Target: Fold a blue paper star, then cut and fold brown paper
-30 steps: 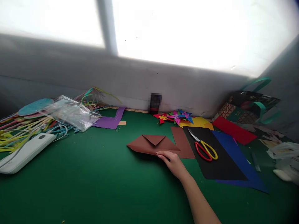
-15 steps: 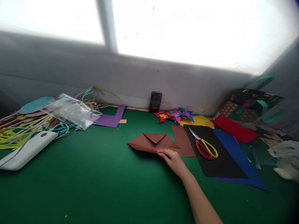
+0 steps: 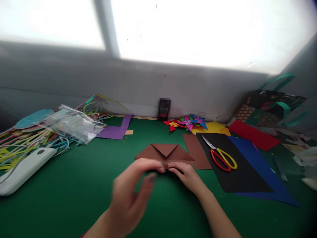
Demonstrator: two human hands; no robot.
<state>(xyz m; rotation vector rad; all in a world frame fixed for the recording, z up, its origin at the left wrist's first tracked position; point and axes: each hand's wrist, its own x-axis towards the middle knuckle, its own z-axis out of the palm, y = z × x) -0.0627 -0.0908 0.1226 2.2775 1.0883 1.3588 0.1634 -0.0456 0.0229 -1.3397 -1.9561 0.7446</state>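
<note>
A brown sheet of folded paper (image 3: 151,153) lies in the middle of the green table, its top flap creased into a downward triangle. At its near edge, my right hand (image 3: 184,173) pinches the paper between thumb and fingers. My left hand (image 3: 132,191) is raised in front of the paper's near left side, blurred by motion, with thumb and fingers apart and nothing between them. Its fingertips reach close to the right fingertips and cover part of the near edge; whether they touch the paper I cannot tell.
Right of the paper lie a brown strip (image 3: 198,152), scissors (image 3: 220,157) on black paper (image 3: 242,175), and blue paper (image 3: 284,193). Colourful paper stars (image 3: 188,122) sit at the back. Leftward are a white power strip (image 3: 29,170), a clear bag (image 3: 76,124) and purple paper (image 3: 114,132).
My left hand has come into view from the lower left and reached toward the brown paper's near edge. My right hand keeps its pinch there. The view has shifted slightly.
</note>
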